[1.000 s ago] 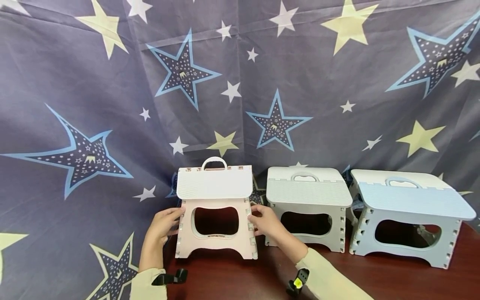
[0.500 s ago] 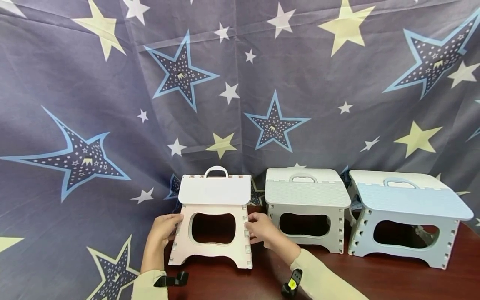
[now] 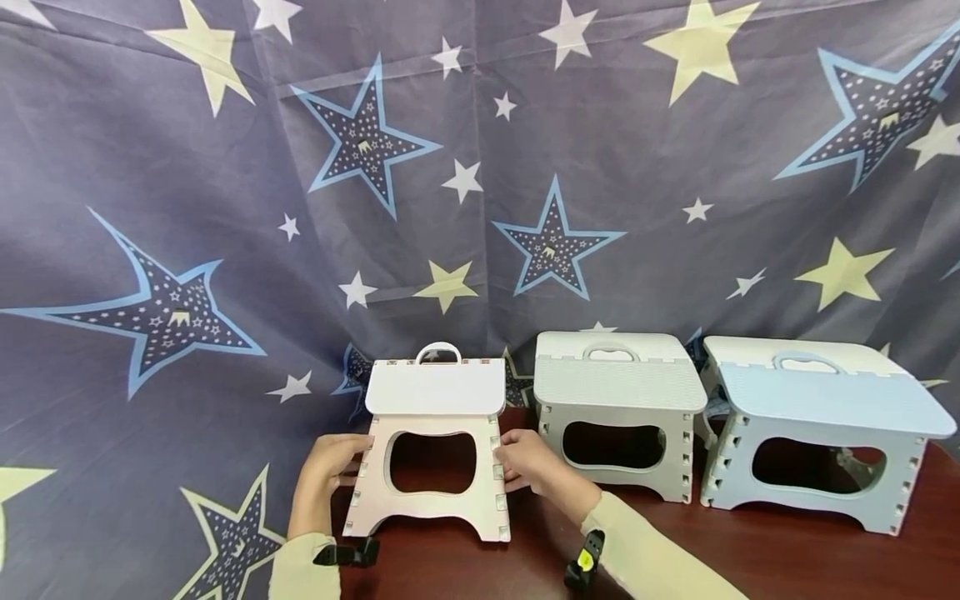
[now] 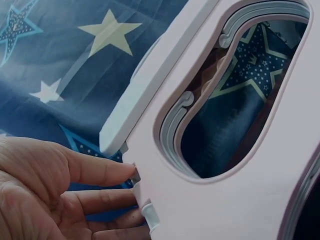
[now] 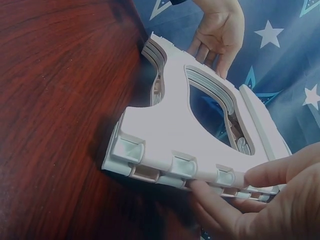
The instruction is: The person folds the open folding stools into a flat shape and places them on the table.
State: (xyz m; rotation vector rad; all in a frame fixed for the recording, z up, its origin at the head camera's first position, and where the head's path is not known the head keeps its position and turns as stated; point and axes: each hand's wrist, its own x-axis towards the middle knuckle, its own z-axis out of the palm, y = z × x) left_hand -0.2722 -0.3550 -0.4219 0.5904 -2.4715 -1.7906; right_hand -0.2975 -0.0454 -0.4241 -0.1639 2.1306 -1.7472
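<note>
A pale pink and white folding step stool [image 3: 433,508] stands at the left of the table in the head view. Its top slopes toward the camera, and a white loop handle rises at the back. My left hand [image 3: 330,462] holds the stool's left side edge. In the left wrist view, that hand's thumb [image 4: 102,171] touches the hinge edge and the fingers reach to the side below it. My right hand [image 3: 528,462] grips the opposite edge. The right wrist view shows the right thumb [image 5: 270,172] on the front face and the fingers along the notched side.
A grey-green folding stool [image 3: 618,387] stands unfolded just to the right, and a light blue folding stool [image 3: 832,400] beyond it. Behind the dark red table [image 3: 645,550] hangs a grey-blue curtain [image 3: 420,242] printed with stars.
The pink stool has come closer to me, and its top and handle sit lower in view. Both hands have moved along with it, keeping to its sides. The other stools stay put.
</note>
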